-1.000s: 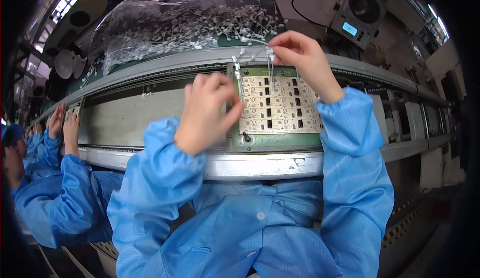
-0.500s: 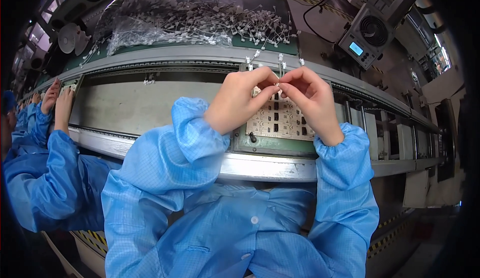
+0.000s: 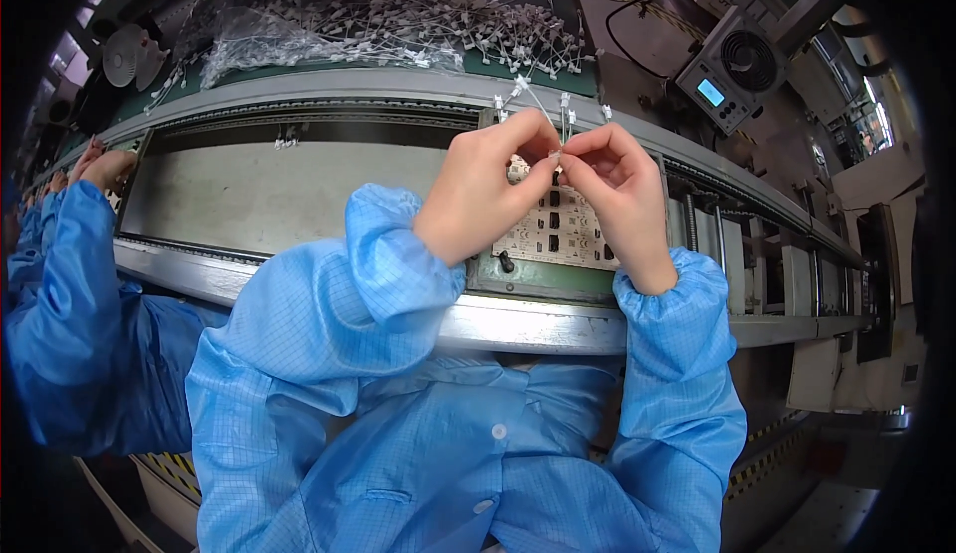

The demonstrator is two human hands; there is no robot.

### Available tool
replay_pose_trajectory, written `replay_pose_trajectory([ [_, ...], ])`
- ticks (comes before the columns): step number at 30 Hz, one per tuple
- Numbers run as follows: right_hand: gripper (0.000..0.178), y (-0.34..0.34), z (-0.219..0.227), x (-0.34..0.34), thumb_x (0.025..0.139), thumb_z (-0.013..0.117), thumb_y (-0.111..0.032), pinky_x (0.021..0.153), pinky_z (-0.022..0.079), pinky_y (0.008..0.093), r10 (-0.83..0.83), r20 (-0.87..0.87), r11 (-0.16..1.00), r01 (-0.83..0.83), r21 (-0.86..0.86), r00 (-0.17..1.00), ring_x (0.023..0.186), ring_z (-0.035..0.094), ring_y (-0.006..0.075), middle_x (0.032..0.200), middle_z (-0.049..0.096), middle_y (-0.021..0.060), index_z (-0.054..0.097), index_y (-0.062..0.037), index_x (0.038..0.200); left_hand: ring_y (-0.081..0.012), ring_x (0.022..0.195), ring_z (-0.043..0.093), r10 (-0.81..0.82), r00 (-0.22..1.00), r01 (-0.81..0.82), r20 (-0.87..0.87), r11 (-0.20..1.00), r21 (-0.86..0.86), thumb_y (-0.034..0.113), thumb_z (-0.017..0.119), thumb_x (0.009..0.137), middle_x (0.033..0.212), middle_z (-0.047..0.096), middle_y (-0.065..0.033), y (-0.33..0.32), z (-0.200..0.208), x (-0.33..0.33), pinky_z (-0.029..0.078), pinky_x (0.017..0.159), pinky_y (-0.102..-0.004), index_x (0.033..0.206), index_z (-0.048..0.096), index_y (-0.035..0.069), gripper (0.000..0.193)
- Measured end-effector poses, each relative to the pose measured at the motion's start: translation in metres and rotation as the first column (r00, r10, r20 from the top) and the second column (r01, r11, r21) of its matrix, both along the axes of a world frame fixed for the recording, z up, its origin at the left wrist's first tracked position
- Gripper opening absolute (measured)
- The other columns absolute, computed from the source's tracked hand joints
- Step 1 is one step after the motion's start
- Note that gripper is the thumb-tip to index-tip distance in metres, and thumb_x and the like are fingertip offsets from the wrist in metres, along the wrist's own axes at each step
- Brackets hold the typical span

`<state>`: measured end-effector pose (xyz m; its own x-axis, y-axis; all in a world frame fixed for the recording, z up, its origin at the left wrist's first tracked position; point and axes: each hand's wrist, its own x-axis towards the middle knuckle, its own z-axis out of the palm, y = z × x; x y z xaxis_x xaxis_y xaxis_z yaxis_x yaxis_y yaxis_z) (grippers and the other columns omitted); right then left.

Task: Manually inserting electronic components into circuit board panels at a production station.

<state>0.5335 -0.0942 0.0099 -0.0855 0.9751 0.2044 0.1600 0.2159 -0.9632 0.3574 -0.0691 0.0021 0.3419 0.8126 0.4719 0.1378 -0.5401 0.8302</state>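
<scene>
My left hand (image 3: 486, 187) and my right hand (image 3: 629, 200) meet fingertip to fingertip over a panel of pale circuit boards (image 3: 575, 244). Both are closed in a pinch on a short white connector cable (image 3: 534, 101). One white plug of it stands up beyond my left fingers; the end between my fingertips is small and mostly hidden. Black parts sit in rows on the panel, which lies in a green carrier (image 3: 563, 284). A few other white plugs (image 3: 566, 102) poke up at the carrier's far edge, behind my hands.
A heap of white connector cables (image 3: 478, 30) lies partly under clear plastic on a green surface beyond the rail (image 3: 398, 81). A grey fan unit (image 3: 732, 65) with a lit screen stands at the far right. At the left, a co-worker in a blue sleeve (image 3: 75, 254) reaches over the line.
My hands keep pinching at nearly the same spot, and a white plug now stands higher above my left fingers. The co-worker's hands at the left have shifted. The view has moved slightly.
</scene>
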Motion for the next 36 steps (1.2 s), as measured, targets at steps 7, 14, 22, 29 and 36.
replay_pose_trajectory([
  [7,0.01,0.0,-0.005,-0.006,0.092,0.065,-0.002,0.08,0.053,0.0231,-0.048,0.044,0.995,0.043,0.093,0.998,0.086,0.065,0.0092,0.096,0.067,0.0041,0.061,0.0011,0.101,-0.0282,0.079,0.067,0.106,0.984,-0.054,-0.144,0.944,0.326,0.004,0.065,0.085,0.086,0.067,-0.0136,0.003,-0.009,-0.005,0.053,0.07,-0.0355,0.095,0.062,0.001,0.011],
  [14,0.02,0.013,-0.003,-0.003,0.09,0.063,-0.002,0.077,0.053,0.0225,-0.059,-0.273,0.965,-0.014,-0.26,0.96,0.083,0.065,0.0102,0.095,0.068,0.0052,0.063,0.0034,0.109,-0.0294,0.081,0.067,0.206,0.969,-0.137,-0.133,0.904,0.405,0.003,0.066,0.083,0.087,0.068,-0.0118,0.005,-0.004,-0.004,0.052,0.072,-0.0355,0.095,0.064,0.002,0.012],
  [22,0.017,0.009,0.024,0.03,0.088,0.063,0.003,0.064,0.055,0.028,-0.716,0.339,0.562,0.217,0.798,0.61,0.077,0.066,0.015,0.097,0.065,0.0079,0.069,-0.002,0.104,-0.0219,0.08,0.064,0.172,0.982,-0.095,-0.081,0.814,0.573,0.005,0.066,0.084,0.084,0.066,-0.0035,0.011,0.0,-0.025,0.041,0.082,-0.036,0.092,0.061,0.008,0.011],
  [29,0.023,-0.007,-0.031,0.026,0.075,0.067,0.004,0.068,0.053,0.0364,-0.371,0.847,0.729,-0.446,0.52,0.38,0.078,0.062,0.0296,0.092,0.06,0.0116,0.065,-0.001,0.098,-0.0207,0.079,0.062,0.082,0.956,0.072,-0.282,0.867,0.494,0.005,0.068,0.082,0.08,0.063,-0.0022,0.006,-0.021,-0.036,0.04,0.084,-0.0378,0.092,0.061,0.01,0.013],
  [36,0.027,-0.003,-0.03,0.031,0.075,0.065,0.01,0.073,0.049,0.0387,-0.044,0.76,0.871,-0.347,0.347,0.649,0.08,0.06,0.0316,0.086,0.058,0.0129,0.056,-0.0018,0.098,-0.0195,0.079,0.062,0.055,0.953,0.098,-0.297,0.874,0.476,0.004,0.07,0.08,0.08,0.064,-0.0012,0.005,-0.021,-0.038,0.04,0.084,-0.0382,0.092,0.064,0.01,0.015],
])
